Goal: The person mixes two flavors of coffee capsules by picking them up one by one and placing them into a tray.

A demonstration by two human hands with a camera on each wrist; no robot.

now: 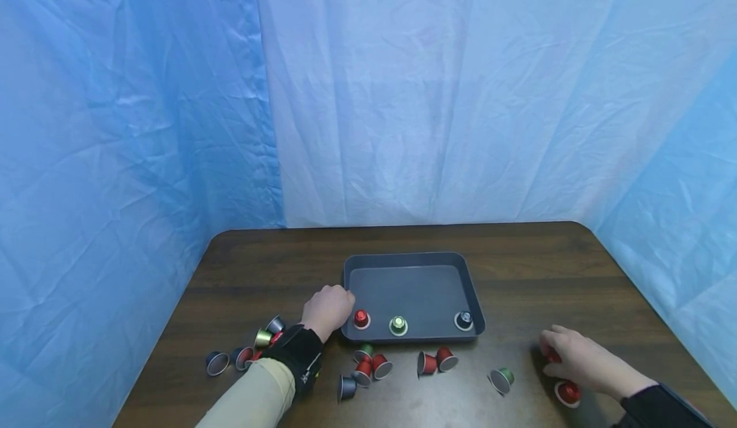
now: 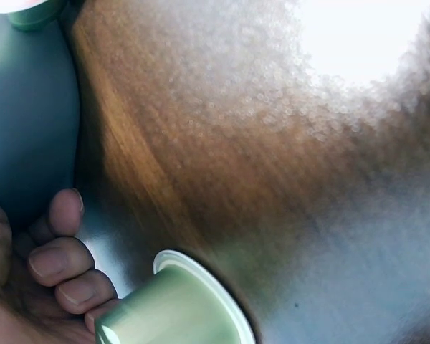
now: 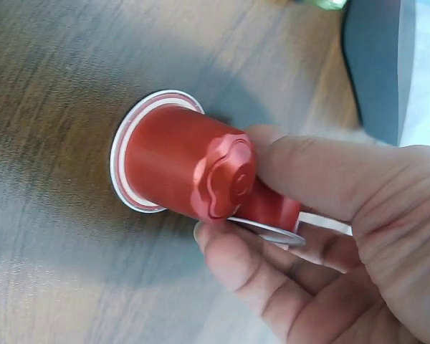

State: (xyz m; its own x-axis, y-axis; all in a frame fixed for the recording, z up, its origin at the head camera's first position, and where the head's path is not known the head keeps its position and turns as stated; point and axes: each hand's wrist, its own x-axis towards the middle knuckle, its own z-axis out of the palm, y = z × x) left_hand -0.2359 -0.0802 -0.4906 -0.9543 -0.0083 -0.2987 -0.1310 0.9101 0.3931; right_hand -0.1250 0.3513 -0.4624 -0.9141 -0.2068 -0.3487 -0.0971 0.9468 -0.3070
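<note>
In the head view my left hand (image 1: 328, 309) is at the left rim of a grey tray (image 1: 423, 260). Its fingers are curled in the left wrist view, and whatever lies inside the grasp is hidden. A green coffee capsule (image 2: 179, 315) shows large beside the little finger; I cannot tell if they touch. My right hand (image 1: 581, 357), low on the right, pinches a red coffee capsule (image 3: 269, 208) between thumb and fingers. Close against it, another red capsule (image 3: 172, 158) stands rim-down on the table. Inside the tray's near side stand red (image 1: 361, 318), green (image 1: 398, 325) and dark (image 1: 463, 320) capsules.
Several capsules (image 1: 217, 363) cluster left of my left forearm. More red, green and dark capsules (image 1: 382, 366) lie in front of the tray on the wooden table (image 1: 518, 255). A single green capsule (image 1: 501, 380) lies left of my right hand. Blue-white sheets (image 1: 426, 95) hang around the table.
</note>
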